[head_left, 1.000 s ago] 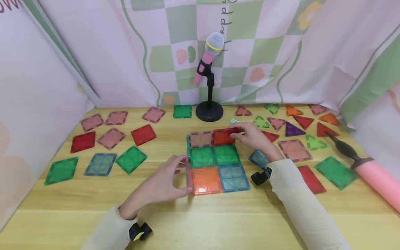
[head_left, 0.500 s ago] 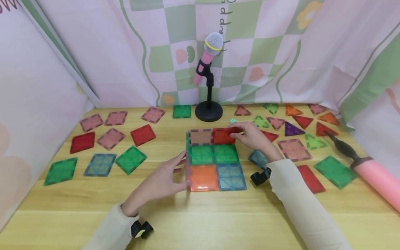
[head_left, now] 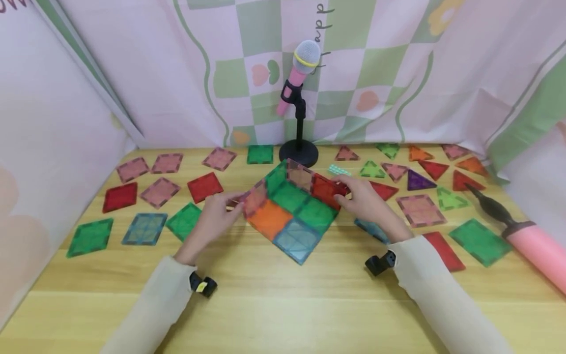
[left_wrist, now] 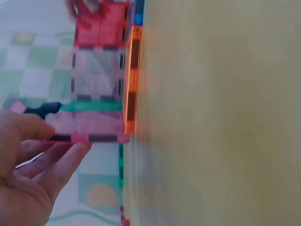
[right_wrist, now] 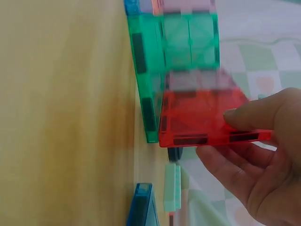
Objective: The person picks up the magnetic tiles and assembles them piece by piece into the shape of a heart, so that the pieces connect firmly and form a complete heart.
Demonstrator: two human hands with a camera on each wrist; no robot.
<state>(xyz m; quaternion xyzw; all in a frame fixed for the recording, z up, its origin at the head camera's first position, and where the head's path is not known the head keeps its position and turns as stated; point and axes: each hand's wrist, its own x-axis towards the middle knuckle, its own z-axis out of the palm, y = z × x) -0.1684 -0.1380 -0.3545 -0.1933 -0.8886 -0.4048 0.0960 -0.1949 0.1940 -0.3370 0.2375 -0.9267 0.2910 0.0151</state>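
Note:
A flat floor of magnetic tiles [head_left: 289, 216] lies turned like a diamond on the wooden table [head_left: 283, 305]: orange [head_left: 269, 219], blue [head_left: 297, 241] and two green squares. Side tiles stand up along its far edges. My left hand [head_left: 230, 204] pinches the pink side tile [head_left: 254, 199], and the left wrist view shows that pink tile [left_wrist: 87, 127] between thumb and fingers [left_wrist: 70, 155], beside the orange edge [left_wrist: 130, 80]. My right hand [head_left: 347, 191] pinches the red side tile [head_left: 325, 191]. In the right wrist view the red tile [right_wrist: 202, 115] sits under my thumb, next to a green tile [right_wrist: 188, 42].
A pink toy microphone [head_left: 300, 69] on a black stand [head_left: 298, 152] is just behind the tiles. Loose square tiles [head_left: 146, 228] lie at the left, triangles [head_left: 417, 181] and more squares at the right. A pink pump [head_left: 535, 250] lies far right. Cloth walls enclose three sides.
The tile assembly has turned from square-on to diamond-wise and slid slightly away. My left hand moved forward and took hold of the pink side tile, now raised. The right hand still holds the red tile.

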